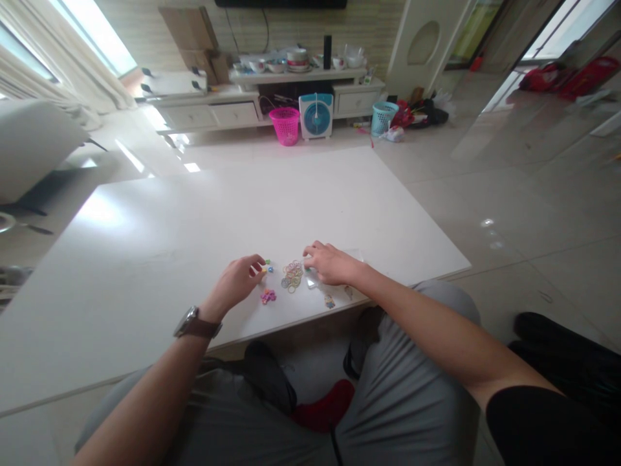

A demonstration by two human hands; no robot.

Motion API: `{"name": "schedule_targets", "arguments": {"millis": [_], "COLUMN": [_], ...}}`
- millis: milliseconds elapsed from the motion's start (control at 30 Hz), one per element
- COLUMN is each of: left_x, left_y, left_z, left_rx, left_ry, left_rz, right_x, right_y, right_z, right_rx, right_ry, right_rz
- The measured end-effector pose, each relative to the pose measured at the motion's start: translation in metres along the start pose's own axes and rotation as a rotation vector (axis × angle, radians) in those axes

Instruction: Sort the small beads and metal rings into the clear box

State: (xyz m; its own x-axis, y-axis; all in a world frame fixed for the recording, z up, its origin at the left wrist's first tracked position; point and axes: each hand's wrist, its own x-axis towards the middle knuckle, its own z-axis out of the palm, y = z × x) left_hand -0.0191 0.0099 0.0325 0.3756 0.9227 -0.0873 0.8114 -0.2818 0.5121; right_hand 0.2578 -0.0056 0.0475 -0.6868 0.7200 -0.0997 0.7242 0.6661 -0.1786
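Packet lies partly hidden under my right hand, near side of table; its bent fingers' pinch I cannot tell. Left hand curls, fingertips slightly parted, by small coloured pieces; its pinch is unclear.

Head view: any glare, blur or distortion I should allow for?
Head view: top-left window blown out; glare patch on the white table's left; reflections on the glossy floor; edges appear stretched; small colored loops between the left hand and right hand look soft.
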Motion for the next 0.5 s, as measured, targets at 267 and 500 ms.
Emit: {"name": "schedule_targets", "arguments": {"millis": [267,500], "left_x": [-0.0001,0.0001], "left_y": [0.0003,-0.0010], "left_z": [0.0002,0.0004], "left_rx": [0.000,-0.010], "left_ry": [0.007,0.030], "left_rz": [0.010,0.024], "right_x": [-0.0001,-0.0017], "right_y": [0.0017,0.0007], "right_z": [-0.0048,-0.0082], "right_rx": [-0.013,0.056], "right_ry": [0.029,0.022], "right_rz": [0.027,-0.045]}}
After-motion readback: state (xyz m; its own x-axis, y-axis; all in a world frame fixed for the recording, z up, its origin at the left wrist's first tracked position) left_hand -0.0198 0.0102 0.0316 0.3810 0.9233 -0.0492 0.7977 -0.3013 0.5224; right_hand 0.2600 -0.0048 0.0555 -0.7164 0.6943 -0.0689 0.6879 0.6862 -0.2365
